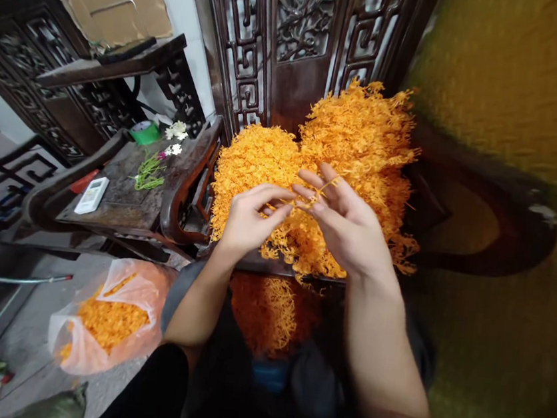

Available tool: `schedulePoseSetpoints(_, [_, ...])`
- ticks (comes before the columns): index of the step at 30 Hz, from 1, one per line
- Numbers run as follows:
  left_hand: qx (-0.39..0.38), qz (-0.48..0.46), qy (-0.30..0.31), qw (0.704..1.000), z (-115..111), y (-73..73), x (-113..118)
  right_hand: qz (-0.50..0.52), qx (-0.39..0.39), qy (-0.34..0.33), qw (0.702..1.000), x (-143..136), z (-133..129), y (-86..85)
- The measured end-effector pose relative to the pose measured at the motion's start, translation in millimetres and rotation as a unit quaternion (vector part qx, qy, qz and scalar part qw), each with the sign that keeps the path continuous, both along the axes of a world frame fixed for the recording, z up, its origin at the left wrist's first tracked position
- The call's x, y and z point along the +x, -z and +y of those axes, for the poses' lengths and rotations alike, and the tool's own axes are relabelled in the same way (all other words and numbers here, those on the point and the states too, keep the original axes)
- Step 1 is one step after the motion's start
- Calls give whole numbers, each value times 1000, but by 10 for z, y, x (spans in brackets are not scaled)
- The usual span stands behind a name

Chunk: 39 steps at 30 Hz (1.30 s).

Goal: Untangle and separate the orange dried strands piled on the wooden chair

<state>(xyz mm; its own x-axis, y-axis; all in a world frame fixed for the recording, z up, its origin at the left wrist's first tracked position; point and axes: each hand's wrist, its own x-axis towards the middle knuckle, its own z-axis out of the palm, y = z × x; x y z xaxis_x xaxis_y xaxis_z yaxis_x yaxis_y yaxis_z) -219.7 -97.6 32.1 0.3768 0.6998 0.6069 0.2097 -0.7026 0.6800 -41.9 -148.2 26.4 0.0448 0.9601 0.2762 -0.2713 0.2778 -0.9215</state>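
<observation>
My left hand (256, 214) is closed, thumb and forefinger pinched together at one end of a thin orange sprig (330, 185). The other end of that small curly piece runs between the fingers of my right hand (350, 224), which are bent around it. Both hands hover in front of a large pile of orange curly sprigs (362, 135) heaped on a dark wooden chair seat. A second, lower mound (256, 163) adjoins it on the left. Some loose pieces droop over the seat's front edge.
A carved dark chair back (300, 84) rises behind the pile. On the left side table (118, 201) lie a white remote control (91, 195), green tape (145, 132), green stems (150, 172) and white flowers (176, 131). A plastic bag (83, 360) of orange pieces stands on the floor.
</observation>
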Motion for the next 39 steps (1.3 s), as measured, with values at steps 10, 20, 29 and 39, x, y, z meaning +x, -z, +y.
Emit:
schedulePoseSetpoints(10, [-234,-90,94,963,32,76,-7,-95,15,194,976,-147,68,129])
schedulePoseSetpoints(20, [-296,-196,47,933,99,115,-12,6,11,14,1000,-49,80,118])
schedulePoseSetpoints(29, [-241,-181,50,952,85,73,-37,-3,13,31,999,-46,67,105])
schedulePoseSetpoints(39, [-287,-205,112,929,29,117,59,-93,59,114,987,-118,37,91])
